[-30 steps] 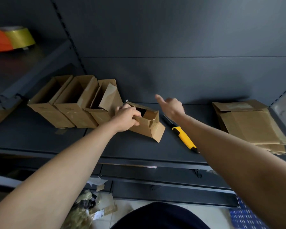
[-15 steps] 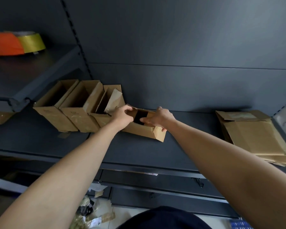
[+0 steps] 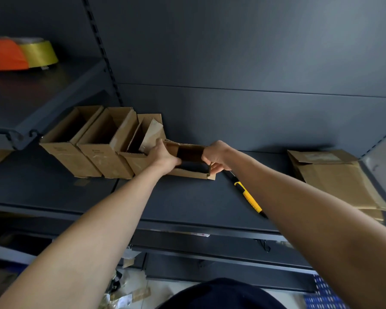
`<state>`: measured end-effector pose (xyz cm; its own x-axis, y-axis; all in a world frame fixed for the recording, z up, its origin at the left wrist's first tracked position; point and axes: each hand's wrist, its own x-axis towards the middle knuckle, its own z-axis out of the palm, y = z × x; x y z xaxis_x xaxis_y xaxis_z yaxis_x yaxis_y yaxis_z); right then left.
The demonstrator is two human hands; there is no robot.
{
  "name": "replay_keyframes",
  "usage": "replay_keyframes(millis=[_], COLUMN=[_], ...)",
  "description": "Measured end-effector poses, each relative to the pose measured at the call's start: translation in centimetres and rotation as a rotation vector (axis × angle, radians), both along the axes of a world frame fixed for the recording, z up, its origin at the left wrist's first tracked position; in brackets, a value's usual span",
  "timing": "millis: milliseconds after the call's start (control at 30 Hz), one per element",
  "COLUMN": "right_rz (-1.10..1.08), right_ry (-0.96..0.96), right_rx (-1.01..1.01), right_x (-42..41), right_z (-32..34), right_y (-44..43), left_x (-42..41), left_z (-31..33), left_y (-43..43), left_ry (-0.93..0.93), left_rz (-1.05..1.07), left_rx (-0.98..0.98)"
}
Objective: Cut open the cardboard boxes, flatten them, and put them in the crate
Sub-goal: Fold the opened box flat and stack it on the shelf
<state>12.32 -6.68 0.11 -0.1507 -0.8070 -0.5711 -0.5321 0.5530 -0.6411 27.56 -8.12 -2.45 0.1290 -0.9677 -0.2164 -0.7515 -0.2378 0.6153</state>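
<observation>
1. Left hand (image 3: 165,157) is clamped on the near-left end of the small cardboard box (image 3: 190,162), fingers curled over its rim, and the right hand (image 3: 217,156) grips the opposite end, thumb and fingers pinching the right wall.
2. That box is a plain brown carton lying on the dark shelf (image 3: 187,201), open on top, its inside dark, a loose flap sticking out at the lower right corner.
3. It sits squarely between the two hands, both touching it, one at each end.
4. Just to its left, a row of three open boxes (image 3: 102,150) stands tilted, leaning away to the left; the nearest one has a pale flap folded up that looks to be touching the left hand, though the angle makes that hard to confirm.
5. A yellow utility knife (image 3: 249,198) lies on the shelf just beside the right forearm, free of either hand, its tip pointing up toward the held box.
6. Far right on the shelf, well apart from the hands, a stack of flattened cardboard (image 3: 334,181) lies flat.
7. Up on the higher left shelf (image 3: 31,94) sit an orange roll (image 3: 4,55) and a yellow tape roll (image 3: 40,53), touching each other.
8. Down below, scraps of paper and tape (image 3: 125,291) litter the floor.
</observation>
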Motion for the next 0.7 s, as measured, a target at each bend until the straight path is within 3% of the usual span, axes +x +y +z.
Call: replay_keyframes(millis=[333,400,467,600,700], right_rz=[0.166,0.182,0.054,-0.263,-0.357], right_ry=[0.097,-0.065,-0.253,-0.224,-0.552], right_rx=[-0.213,-0.103,-0.060,-0.165,-0.097], right_x=[-2.1,-2.7,-3.3,-5.3,-6.8], right_z=[0.5,1.2,1.9,2.2,2.1], right_y=[1.1,1.1,1.0,0.3,0.6], left_x=[-0.8,-0.2,0.5,1.0,0.6], left_z=[1.4,1.8,2.0,2.0,2.4], left_y=[-0.5,-0.9,-1.2,-1.4,-1.0], left_ry=[0.431,0.576,0.663,0.901,1.080], left_rz=[0.297,0.399,0.445,0.435,0.354], left_rx=[-0.129,-0.141,-0.147,-0.117,-0.095])
